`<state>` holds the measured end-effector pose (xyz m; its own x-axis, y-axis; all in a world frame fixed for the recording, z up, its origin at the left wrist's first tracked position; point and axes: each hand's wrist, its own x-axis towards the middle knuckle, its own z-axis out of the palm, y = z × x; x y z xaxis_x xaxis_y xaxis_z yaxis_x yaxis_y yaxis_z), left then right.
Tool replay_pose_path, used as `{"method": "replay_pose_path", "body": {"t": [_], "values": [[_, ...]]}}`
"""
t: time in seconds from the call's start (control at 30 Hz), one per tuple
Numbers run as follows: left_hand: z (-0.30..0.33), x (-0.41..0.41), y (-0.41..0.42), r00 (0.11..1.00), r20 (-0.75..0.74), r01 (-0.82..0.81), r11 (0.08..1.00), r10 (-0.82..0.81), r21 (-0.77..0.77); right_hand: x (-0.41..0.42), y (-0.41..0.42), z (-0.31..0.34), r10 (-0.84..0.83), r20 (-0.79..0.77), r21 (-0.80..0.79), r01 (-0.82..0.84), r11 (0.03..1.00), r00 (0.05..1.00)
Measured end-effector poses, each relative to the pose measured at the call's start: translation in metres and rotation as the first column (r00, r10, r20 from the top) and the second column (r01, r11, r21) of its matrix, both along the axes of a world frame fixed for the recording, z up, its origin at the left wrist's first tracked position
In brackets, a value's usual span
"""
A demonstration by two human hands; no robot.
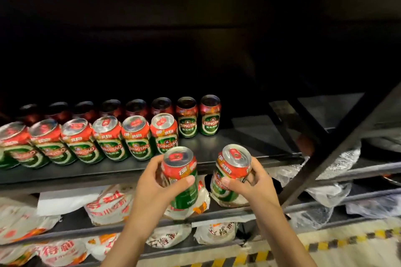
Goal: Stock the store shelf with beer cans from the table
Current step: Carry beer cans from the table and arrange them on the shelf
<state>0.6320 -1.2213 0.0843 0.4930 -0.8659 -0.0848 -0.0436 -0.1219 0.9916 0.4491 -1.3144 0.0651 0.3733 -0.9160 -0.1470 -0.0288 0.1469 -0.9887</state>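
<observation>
The left hand (158, 182) grips a Tsingtao beer can (181, 176) around its side, thumb across the front; the right hand (252, 182) grips a second Tsingtao can (231, 171) the same way. Both cans are upright, held just in front of the dark shelf (234, 147) edge. On that shelf, two rows of matching cans (138, 136) stand to the left of the held pair. Below the shelf, lower tiers hold white printed bags (108, 204).
</observation>
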Motion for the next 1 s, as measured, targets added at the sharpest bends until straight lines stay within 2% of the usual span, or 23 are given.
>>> {"method": "replay_pose_path", "body": {"t": [0.33, 1.0], "values": [[-0.002, -0.011, -0.059, 0.997, 0.065, -0.035, 0.999, 0.035, -0.009, 0.014, -0.056, 0.001, 0.030, -0.097, -0.105, -0.040, 0.994, 0.995], [-0.017, -0.018, -0.105, 0.971, 0.155, -0.178, 0.984, 0.181, -0.030, 0.033, -0.118, -0.021, 0.211, -0.071, -0.178, -0.220, 0.959, 0.975]]}}
